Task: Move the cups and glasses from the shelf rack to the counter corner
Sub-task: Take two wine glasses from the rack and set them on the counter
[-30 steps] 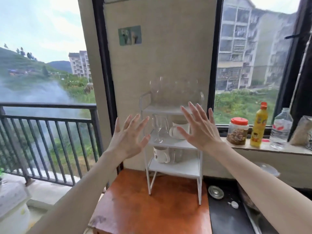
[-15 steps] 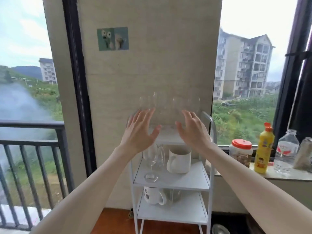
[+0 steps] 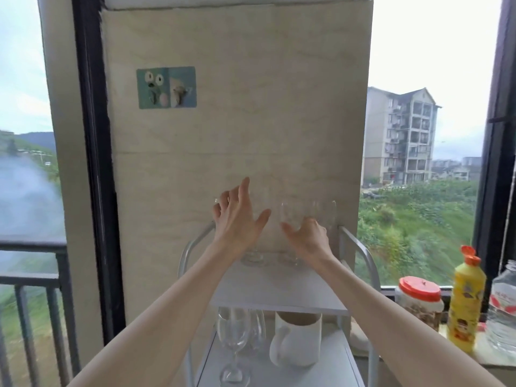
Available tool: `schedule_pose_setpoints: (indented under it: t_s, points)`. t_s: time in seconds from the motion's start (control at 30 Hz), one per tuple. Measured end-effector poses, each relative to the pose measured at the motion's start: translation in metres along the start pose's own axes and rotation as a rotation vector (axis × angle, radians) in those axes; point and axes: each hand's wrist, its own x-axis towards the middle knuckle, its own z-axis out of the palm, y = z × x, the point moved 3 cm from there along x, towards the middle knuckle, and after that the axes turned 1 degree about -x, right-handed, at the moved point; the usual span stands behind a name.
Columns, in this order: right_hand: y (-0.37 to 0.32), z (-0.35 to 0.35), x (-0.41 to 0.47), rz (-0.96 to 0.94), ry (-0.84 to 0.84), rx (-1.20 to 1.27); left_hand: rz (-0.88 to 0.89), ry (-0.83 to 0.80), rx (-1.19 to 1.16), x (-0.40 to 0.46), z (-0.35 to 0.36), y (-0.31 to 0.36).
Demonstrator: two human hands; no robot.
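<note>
Both hands have risen to the top shelf (image 3: 276, 286). The left hand (image 3: 237, 219) spreads open beside the glasses (image 3: 293, 219); the right hand (image 3: 310, 238) cups one, fingers not yet clenched. No glass has left the rack.

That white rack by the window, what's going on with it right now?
A person is reaching both hands to the top shelf of the white rack, where clear glasses stand in a row against the wall. The right hand is curling around one glass; the left hand is open beside another. Nothing is lifted yet. A wine glass and a white mug wait on the shelf below.
</note>
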Motion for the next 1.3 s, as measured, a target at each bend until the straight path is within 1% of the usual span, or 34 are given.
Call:
schedule_pose_setpoints:
  t_s: [0.17,0.33,0.57,0.73,0.87,1.03,1.13,1.3]
  points:
    - [-0.001,0.007,0.007,-0.021,0.062,0.010,-0.069,0.022,0.043,0.011,0.005,0.001]
    - [-0.003,0.010,0.008,-0.020,0.084,0.031,-0.123,-0.009,0.028,0.016,0.008,-0.002]
    - [-0.003,0.013,0.006,-0.002,0.070,0.119,-0.139,0.060,-0.173,0.009,0.002,0.000]
    - [-0.005,0.003,-0.005,-0.009,0.101,0.246,-0.096,0.161,-0.273,0.001,-0.019,0.009]
    - [-0.011,-0.013,-0.019,-0.038,0.127,0.340,-0.100,0.210,-0.436,-0.009,-0.042,0.022]
    - [-0.020,-0.047,-0.054,-0.109,0.187,0.427,-0.160,0.159,-0.694,-0.031,-0.067,0.042]
    - [-0.022,-0.074,-0.083,-0.134,0.243,0.467,-0.158,0.137,-0.764,-0.047,-0.082,0.055]
    - [0.004,-0.124,-0.147,-0.128,0.318,0.514,-0.139,-0.010,-0.895,-0.107,-0.081,0.085]
